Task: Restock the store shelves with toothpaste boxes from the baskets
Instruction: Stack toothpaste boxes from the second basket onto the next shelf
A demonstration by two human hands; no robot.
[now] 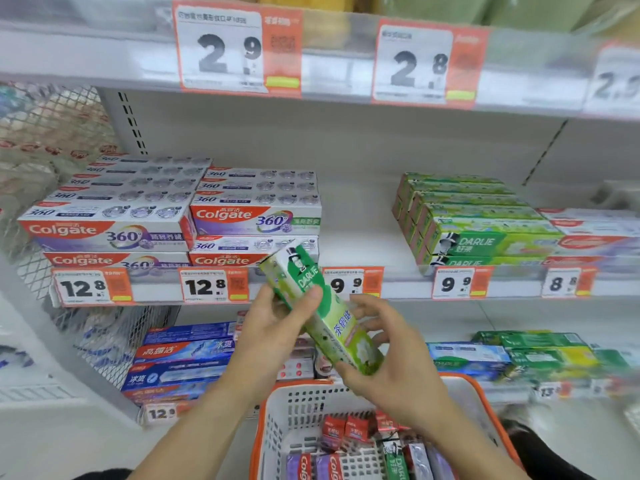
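**Risk: Darlie box lands in wrong slot**

Both hands grasp one green Darlie box, tilted, above the basket: left hand at top, right hand at bottom. Gap sits between Colgate stack and Darlie stack; misplacing likely, or clipping the tags.

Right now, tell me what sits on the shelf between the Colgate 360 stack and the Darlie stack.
Nothing: in the head view that stretch of shelf between Colgate 360 stack and Darlie stack is bare.

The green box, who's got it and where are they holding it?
Both hands hold the green Darlie box: left hand around its upper half, right hand at its lower end.
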